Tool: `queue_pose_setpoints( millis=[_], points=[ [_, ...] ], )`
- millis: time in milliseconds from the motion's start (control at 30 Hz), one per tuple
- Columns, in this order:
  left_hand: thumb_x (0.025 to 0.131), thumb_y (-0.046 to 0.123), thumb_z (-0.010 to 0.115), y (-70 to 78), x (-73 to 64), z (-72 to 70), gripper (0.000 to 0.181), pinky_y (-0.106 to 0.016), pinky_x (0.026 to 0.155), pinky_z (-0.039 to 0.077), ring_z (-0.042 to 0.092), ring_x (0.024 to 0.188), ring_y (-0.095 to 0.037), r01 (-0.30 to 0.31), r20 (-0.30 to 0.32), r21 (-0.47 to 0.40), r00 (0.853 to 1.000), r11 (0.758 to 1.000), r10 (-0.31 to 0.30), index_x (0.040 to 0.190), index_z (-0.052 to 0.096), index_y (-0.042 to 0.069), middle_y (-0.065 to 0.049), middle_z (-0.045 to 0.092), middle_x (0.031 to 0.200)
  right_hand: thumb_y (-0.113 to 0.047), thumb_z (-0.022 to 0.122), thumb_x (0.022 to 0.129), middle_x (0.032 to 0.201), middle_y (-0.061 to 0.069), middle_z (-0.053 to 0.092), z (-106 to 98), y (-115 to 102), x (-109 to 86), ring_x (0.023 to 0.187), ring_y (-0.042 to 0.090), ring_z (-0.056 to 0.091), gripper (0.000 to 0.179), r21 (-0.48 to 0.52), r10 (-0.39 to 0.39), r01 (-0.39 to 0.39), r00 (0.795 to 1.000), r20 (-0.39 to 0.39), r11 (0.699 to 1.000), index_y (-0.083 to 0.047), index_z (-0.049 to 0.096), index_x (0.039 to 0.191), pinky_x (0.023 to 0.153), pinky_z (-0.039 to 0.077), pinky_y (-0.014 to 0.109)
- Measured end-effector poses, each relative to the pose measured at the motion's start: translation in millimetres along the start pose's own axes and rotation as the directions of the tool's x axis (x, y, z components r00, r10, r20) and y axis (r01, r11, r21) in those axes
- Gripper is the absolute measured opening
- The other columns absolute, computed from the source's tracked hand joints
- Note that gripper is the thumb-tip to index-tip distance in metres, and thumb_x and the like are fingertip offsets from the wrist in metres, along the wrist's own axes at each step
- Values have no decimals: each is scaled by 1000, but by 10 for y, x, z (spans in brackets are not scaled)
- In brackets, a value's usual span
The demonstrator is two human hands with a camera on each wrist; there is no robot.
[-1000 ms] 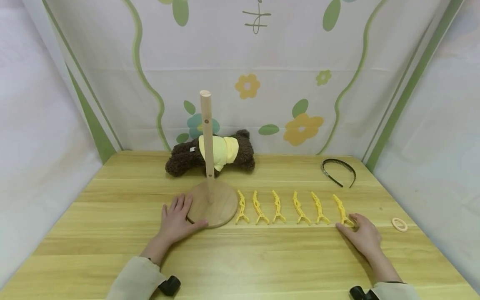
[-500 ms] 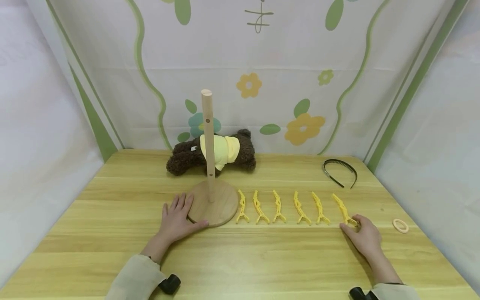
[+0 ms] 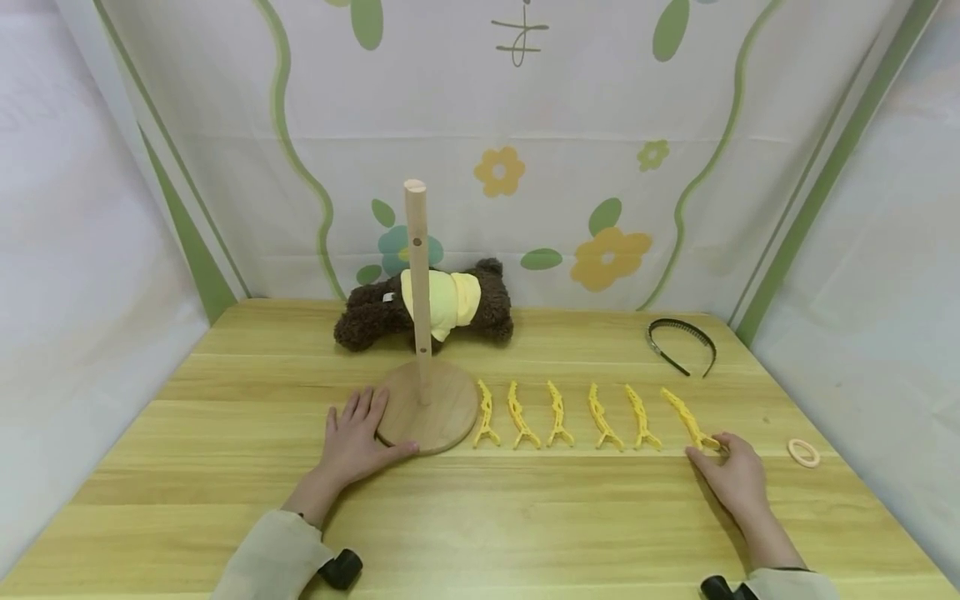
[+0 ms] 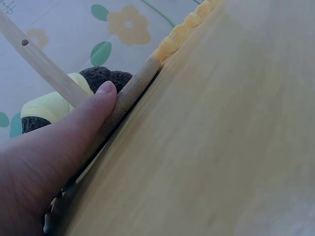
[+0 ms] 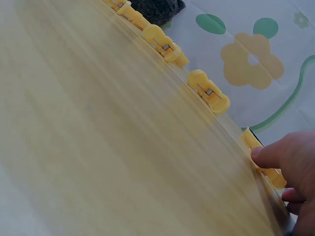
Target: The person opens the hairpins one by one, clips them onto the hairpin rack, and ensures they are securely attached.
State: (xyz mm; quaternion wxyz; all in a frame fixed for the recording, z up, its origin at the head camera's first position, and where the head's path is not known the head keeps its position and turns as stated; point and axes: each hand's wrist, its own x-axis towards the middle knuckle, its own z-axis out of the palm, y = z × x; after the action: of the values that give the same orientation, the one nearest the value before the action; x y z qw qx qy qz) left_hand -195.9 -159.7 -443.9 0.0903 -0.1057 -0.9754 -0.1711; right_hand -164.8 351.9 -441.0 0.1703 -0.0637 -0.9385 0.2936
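Note:
My left hand (image 3: 358, 448) rests on the left edge of a round wooden base (image 3: 450, 417), fingers spread and thumb along the front rim. From the base rises an upright wooden post (image 3: 418, 275) with small holes. To its right lies a row of yellow alligator hair clips (image 3: 557, 414), handle ends toward me. At the right end of the row, my right hand (image 3: 735, 475) pinches the handle end of the last hair clip (image 3: 684, 417), which lies more slanted than the others. In the right wrist view the thumb (image 5: 268, 156) lies against this clip.
Behind the post a brown plush bear (image 3: 491, 304) in a yellow top lies on its side. A black headband (image 3: 681, 323) is at the back right, and a pale ring (image 3: 803, 453) lies right of my right hand. Printed cloth (image 3: 562, 100) walls off the wooden table (image 3: 480, 525).
The last hair clip has turned, its handle end swinging right with my right hand and its tip edging left. My left hand stays on the base.

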Motion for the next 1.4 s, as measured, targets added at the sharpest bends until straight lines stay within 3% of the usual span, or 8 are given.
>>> queue_pose_setpoints(
  millis=[233, 533, 600, 700, 800, 967, 1167, 1400],
  points=[
    [63, 76, 45, -8, 9, 7, 103, -59, 92, 4, 14, 124, -39, -13, -9, 1, 1000, 1000, 13, 137, 23, 7, -21, 21, 137, -16, 59, 82, 106, 38, 41, -31, -7, -18, 99, 50, 37, 47, 3, 3, -3, 1000, -9, 1000, 20, 44, 108, 82, 28, 55],
    [63, 76, 44, -5, -5, 23, 103, -58, 92, 3, 13, 124, -39, -8, -5, -5, 1000, 1000, 8, 137, 24, 7, -21, 21, 137, -24, 50, 88, 114, 36, 39, -105, -14, 8, 105, 50, 33, 52, 43, 122, -125, 991, 56, 991, 14, 37, 121, 84, 26, 56],
    [63, 76, 44, 1, -6, 19, 103, -59, 92, 4, 14, 124, -39, -8, -6, -7, 1000, 1000, 8, 137, 24, 7, -21, 21, 137, -22, 50, 87, 110, 36, 43, -128, -22, 22, 101, 48, 38, 51, 56, 105, -108, 993, 47, 993, 14, 38, 121, 82, 32, 51],
    [63, 76, 44, 4, -5, 13, 103, -58, 92, 4, 14, 124, -38, -4, -7, -3, 1000, 1000, 4, 137, 24, 7, -21, 21, 137, -21, 50, 87, 103, 35, 49, -158, -23, 62, 93, 44, 47, 49, 60, 58, -61, 997, 44, 996, 15, 39, 119, 70, 44, 33],
    [63, 76, 45, 3, -8, 7, 103, -58, 92, 4, 14, 124, -38, -3, -9, -4, 1000, 1000, 3, 137, 24, 7, -21, 21, 137, -18, 49, 88, 99, 34, 51, -191, -50, 112, 87, 42, 52, 46, 53, 18, -21, 998, 57, 998, 17, 40, 117, 58, 46, 25],
    [63, 76, 44, 6, -10, 4, 103, -58, 92, 4, 15, 124, -38, -3, -5, -2, 1000, 1000, 3, 137, 24, 7, -21, 22, 137, -14, 45, 90, 99, 33, 51, -257, -182, 239, 88, 43, 51, 39, 41, -63, 62, 998, 30, 997, 15, 42, 116, 66, 44, 45],
    [63, 76, 44, 17, -3, 1, 103, -58, 92, 4, 15, 124, -38, -5, -6, -6, 1000, 1000, 5, 137, 24, 7, -21, 21, 137, -10, 49, 88, 98, 29, 54, -222, -412, 410, 86, 39, 52, 33, 58, -160, 162, 986, -37, 985, 12, 48, 112, 68, 44, 44],
    [63, 75, 46, 2, -7, 5, 103, -59, 92, 5, 15, 123, -39, -10, -14, -13, 1000, 1000, 9, 137, 25, 7, -21, 22, 136, -9, 55, 85, 94, 25, 57, -20, -846, 552, 84, 35, 54, 30, 152, -239, 244, 970, -52, 958, 10, 53, 107, 69, 44, 45]
  ],
)
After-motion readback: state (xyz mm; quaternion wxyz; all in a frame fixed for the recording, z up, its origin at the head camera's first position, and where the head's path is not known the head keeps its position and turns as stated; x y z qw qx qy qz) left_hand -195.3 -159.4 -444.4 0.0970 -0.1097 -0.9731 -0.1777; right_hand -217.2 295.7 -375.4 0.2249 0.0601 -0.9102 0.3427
